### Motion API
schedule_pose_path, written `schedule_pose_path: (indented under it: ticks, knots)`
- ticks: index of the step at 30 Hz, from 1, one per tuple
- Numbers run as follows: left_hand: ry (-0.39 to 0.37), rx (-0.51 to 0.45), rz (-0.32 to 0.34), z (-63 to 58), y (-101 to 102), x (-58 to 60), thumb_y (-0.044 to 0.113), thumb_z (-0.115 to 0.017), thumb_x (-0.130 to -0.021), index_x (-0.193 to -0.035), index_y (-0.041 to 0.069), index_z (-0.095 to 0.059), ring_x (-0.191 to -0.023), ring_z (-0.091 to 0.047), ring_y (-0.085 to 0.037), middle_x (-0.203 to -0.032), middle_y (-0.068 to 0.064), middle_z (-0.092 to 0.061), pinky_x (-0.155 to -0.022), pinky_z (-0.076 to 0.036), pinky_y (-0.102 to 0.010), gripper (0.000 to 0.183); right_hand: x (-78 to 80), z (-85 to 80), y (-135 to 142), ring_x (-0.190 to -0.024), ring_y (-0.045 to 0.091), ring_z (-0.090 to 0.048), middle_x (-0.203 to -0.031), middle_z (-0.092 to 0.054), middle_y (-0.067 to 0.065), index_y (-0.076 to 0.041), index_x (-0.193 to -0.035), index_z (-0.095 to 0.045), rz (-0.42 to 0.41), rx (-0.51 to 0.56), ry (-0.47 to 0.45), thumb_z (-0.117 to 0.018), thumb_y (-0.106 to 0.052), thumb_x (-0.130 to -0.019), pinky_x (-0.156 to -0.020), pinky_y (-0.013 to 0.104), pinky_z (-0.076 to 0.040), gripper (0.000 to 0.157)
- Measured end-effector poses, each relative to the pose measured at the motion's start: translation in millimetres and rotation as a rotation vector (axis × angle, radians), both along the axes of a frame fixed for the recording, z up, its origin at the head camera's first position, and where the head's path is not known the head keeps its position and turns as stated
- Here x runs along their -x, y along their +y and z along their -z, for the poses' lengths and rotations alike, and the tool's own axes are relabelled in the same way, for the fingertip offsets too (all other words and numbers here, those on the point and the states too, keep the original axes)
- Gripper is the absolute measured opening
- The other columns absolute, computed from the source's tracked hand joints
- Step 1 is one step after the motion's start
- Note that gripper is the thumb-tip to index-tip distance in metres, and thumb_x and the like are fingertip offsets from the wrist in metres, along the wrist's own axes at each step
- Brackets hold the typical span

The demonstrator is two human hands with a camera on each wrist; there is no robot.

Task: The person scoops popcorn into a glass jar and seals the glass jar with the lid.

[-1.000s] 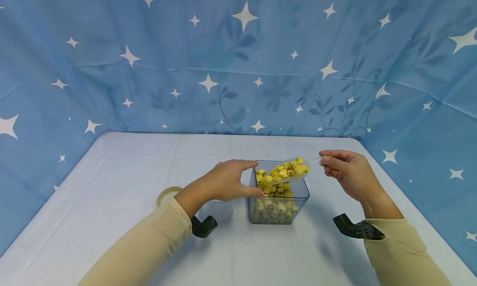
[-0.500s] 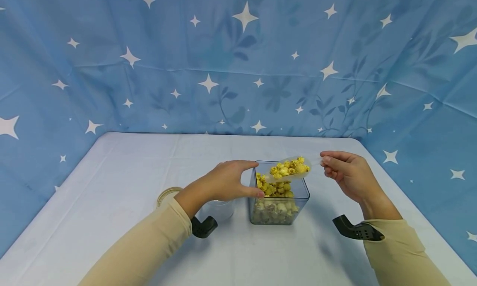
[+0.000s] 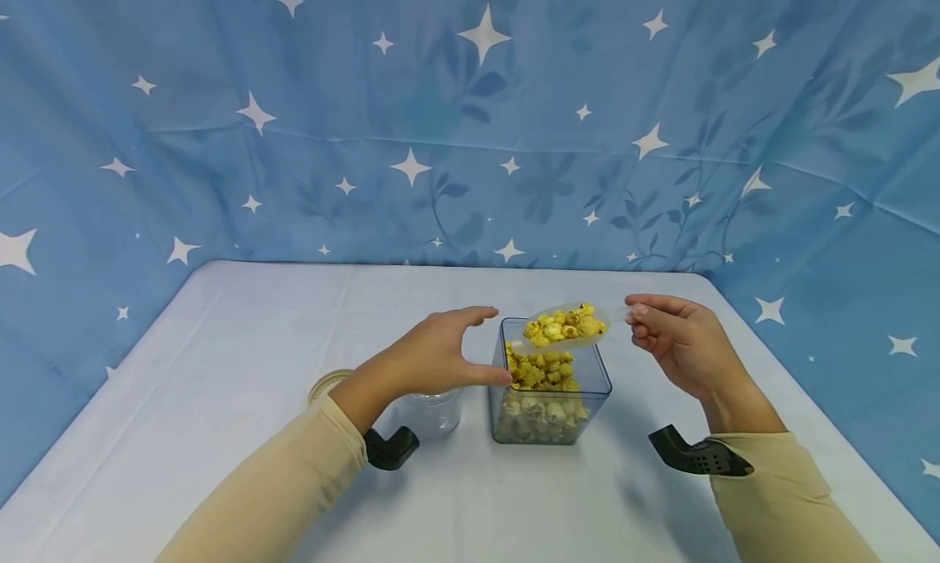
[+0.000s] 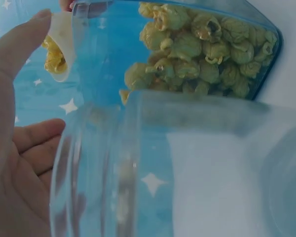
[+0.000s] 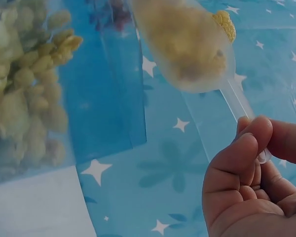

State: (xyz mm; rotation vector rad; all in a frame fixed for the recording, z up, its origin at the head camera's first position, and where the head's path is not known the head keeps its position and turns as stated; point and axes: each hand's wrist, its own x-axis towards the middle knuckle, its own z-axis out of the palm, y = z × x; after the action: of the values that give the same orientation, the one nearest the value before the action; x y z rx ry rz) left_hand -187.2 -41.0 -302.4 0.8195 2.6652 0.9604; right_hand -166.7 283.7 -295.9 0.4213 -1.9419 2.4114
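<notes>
My right hand (image 3: 679, 343) pinches the thin handle of a translucent plastic scoop (image 5: 200, 81). Yellow popcorn (image 3: 561, 325) fills the scoop, which hangs tilted over the open top of a clear square container (image 3: 587, 374). More popcorn lies in the container's lower part. At its left rim, my left hand (image 3: 433, 352) is spread with thumb and fingers apart and nothing between them. Below that hand stands a clear round jar (image 3: 433, 416). Its mouth is partly hidden by the hand in the head view, while its side (image 4: 207, 187) fills the lower left wrist view.
A gold-patterned round lid (image 3: 323, 383) lies to the left of the jar, partly covered by the left forearm. All stand on a white-covered table (image 3: 250, 326), with a blue starry curtain (image 3: 330, 98) behind it.
The scoop has risen and levelled out of the container's popcorn with its load, then shifted slightly left. My left hand has drawn a little left, off the container's rim.
</notes>
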Motion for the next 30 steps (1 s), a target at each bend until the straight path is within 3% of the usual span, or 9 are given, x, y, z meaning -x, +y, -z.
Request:
schedule_pose_path:
  ticks: [7, 17, 24, 30]
  knots:
    - [0.015, -0.128, -0.029, 5.4, -21, -2.5, 0.053, -0.081, -0.08, -0.153, 0.023, -0.043, -0.14, -0.039, -0.023, -0.153, 0.002, -0.044, -0.108, -0.039, -0.053, 0.088, 0.7, -2.7, -14, -0.073, 0.011, -0.062, -0.087, -0.068, 0.004, -0.003, -0.103, -0.075, -0.038, 0.048, 0.016, -0.047, 0.005, -0.103, -0.07, 0.021, -0.055, 0.029]
    - [0.019, -0.242, -0.086, 22.8, -54, -6.5, 0.041, -0.085, -0.079, -0.153, 0.018, -0.042, -0.136, -0.044, -0.036, -0.153, -0.002, -0.044, -0.108, -0.039, -0.052, 0.089, 1.1, -3.7, -34, -0.076, 0.01, -0.063, -0.089, -0.069, 0.004, -0.003, -0.105, -0.075, -0.081, 0.039, 0.038, -0.048, 0.005, -0.103, -0.071, 0.021, -0.055, 0.028]
    - [-0.038, -0.328, -0.11, 37.1, -66, -8.5, 0.037, -0.09, -0.074, -0.152, 0.013, -0.041, -0.137, -0.043, -0.029, -0.152, -0.003, -0.044, -0.112, -0.037, -0.045, 0.095, 2.9, -3.0, -47, -0.074, 0.01, -0.062, -0.089, -0.068, 0.003, -0.004, -0.104, -0.075, -0.075, 0.013, 0.039, -0.05, 0.004, -0.102, -0.07, 0.02, -0.055, 0.026]
    - [-0.103, -0.384, -0.136, 49.2, -70, -9.6, 0.034, -0.093, -0.071, -0.152, 0.012, -0.04, -0.137, -0.043, -0.03, -0.151, -0.002, -0.044, -0.111, -0.037, -0.046, 0.098, 4.1, -1.4, -59, -0.075, 0.01, -0.062, -0.09, -0.069, 0.002, -0.009, -0.103, -0.076, -0.068, -0.043, 0.046, -0.052, 0.002, -0.102, -0.07, 0.021, -0.054, 0.026]
